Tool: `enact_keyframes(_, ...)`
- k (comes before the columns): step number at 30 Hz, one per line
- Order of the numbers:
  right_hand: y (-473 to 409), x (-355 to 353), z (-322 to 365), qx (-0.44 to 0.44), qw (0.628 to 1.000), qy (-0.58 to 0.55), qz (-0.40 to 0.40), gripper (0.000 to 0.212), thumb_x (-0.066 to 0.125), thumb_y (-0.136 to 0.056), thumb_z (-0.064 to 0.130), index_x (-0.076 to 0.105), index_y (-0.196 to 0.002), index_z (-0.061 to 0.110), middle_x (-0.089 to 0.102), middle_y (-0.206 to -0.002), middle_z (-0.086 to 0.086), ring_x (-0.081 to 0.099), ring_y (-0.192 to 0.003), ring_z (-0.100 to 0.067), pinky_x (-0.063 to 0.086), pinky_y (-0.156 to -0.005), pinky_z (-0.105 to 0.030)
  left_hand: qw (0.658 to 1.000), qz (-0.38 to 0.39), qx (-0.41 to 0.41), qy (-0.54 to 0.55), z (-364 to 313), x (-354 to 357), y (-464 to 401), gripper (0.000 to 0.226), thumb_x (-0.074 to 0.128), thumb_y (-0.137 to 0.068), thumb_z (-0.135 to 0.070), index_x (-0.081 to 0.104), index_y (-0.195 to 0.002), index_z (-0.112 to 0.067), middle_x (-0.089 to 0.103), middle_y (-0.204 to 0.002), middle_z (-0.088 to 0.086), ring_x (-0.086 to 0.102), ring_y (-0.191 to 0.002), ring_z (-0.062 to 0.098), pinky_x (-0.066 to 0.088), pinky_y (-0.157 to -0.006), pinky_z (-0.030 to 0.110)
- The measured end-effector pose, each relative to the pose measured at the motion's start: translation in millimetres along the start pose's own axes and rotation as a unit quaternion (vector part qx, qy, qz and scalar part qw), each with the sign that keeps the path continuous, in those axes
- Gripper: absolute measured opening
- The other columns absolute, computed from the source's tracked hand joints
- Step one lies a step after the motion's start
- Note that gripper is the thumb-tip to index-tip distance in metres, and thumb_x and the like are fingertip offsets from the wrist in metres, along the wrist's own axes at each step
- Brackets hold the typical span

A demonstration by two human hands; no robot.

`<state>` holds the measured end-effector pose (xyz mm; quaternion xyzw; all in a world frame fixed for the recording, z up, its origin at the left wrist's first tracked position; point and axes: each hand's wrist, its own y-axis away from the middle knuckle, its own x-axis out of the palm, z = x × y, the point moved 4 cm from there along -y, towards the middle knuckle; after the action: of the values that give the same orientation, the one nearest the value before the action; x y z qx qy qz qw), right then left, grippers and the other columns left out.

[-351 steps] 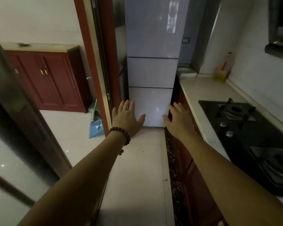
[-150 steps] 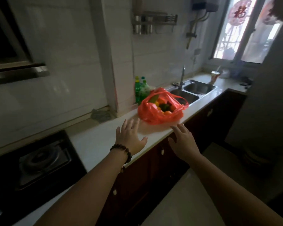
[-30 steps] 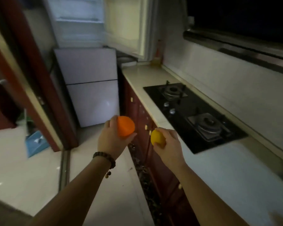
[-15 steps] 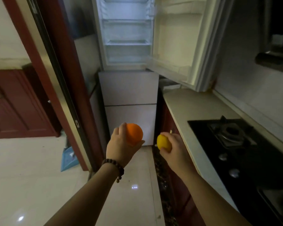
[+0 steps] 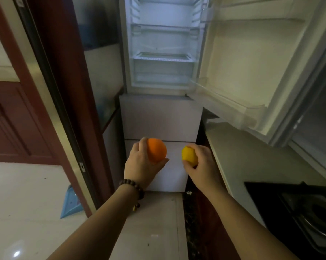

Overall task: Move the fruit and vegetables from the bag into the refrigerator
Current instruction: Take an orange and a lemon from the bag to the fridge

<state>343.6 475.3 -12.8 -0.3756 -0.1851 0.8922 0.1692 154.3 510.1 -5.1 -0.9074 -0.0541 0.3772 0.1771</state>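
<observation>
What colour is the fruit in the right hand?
Yellow. The fruit in the right hand shows best in the head view.

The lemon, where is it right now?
Head view, right of centre: the lemon is in the right hand, beside the orange, below the open refrigerator.

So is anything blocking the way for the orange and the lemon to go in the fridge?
Nothing visible does. The fridge door is swung open to the right, and the shelves look bare. The left hand holds the orange and the right hand holds the lemon, both below the opening, with open air between.
</observation>
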Motion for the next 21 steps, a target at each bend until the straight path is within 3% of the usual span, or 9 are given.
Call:
enact_keyframes(5,-114,53,-8,-0.016,1.000,0.002,-0.018,0.047,0.070,-0.081,0.015,0.053,-0.125,0.017,0.044,-0.125,-0.009,0.051,-0.108,-0.024,0.049,-0.081,-0.026,0.999,-0.021,0.023,0.013,31,15,-119,0.091,0.074,-0.068,-0.055,0.028,-0.139,-0.021,0.038,-0.139,0.004,0.050,-0.116,0.026,0.050,-0.086,0.039)
enact_keyframes(11,-250,93,-2,-0.026,0.999,0.025,-0.040,0.048,0.070,-0.081,0.014,0.054,-0.125,0.018,0.044,-0.124,-0.009,0.049,-0.109,-0.024,0.036,-0.083,-0.021,0.997,-0.026,0.047,0.047,47,20,-260,0.090,0.076,-0.068,-0.050,0.027,-0.139,-0.023,0.039,-0.138,0.004,0.048,-0.118,0.024,0.047,-0.088,0.037)
enact_keyframes(14,-304,109,-8,-0.031,0.998,0.028,-0.043,0.054,0.069,-0.082,0.015,0.048,-0.131,0.021,0.044,-0.128,-0.009,0.047,-0.112,-0.023,0.035,-0.083,-0.022,0.994,-0.030,0.059,0.088,51,26,-316,0.090,0.080,-0.067,-0.043,0.027,-0.137,-0.021,0.041,-0.137,0.007,0.049,-0.118,0.026,0.046,-0.088,0.037)
enact_keyframes(17,-353,122,-20,-0.031,0.998,0.027,-0.056,0.059,0.071,-0.080,0.013,0.045,-0.133,0.014,0.045,-0.130,-0.014,0.047,-0.116,-0.027,0.036,-0.088,-0.025,0.993,-0.027,0.066,0.091,57,41,-365,0.091,0.081,-0.066,-0.041,0.028,-0.136,-0.018,0.042,-0.137,0.009,0.049,-0.119,0.027,0.045,-0.091,0.036)
enact_keyframes(21,-419,133,-34,-0.016,0.998,0.031,-0.060,0.053,0.070,-0.080,0.014,0.048,-0.128,0.012,0.047,-0.126,-0.012,0.048,-0.111,-0.024,0.033,-0.084,-0.020,0.992,-0.027,0.072,0.103,68,60,-428,0.090,0.081,-0.068,-0.038,0.028,-0.137,-0.017,0.036,-0.139,0.010,0.047,-0.117,0.026,0.043,-0.089,0.033)
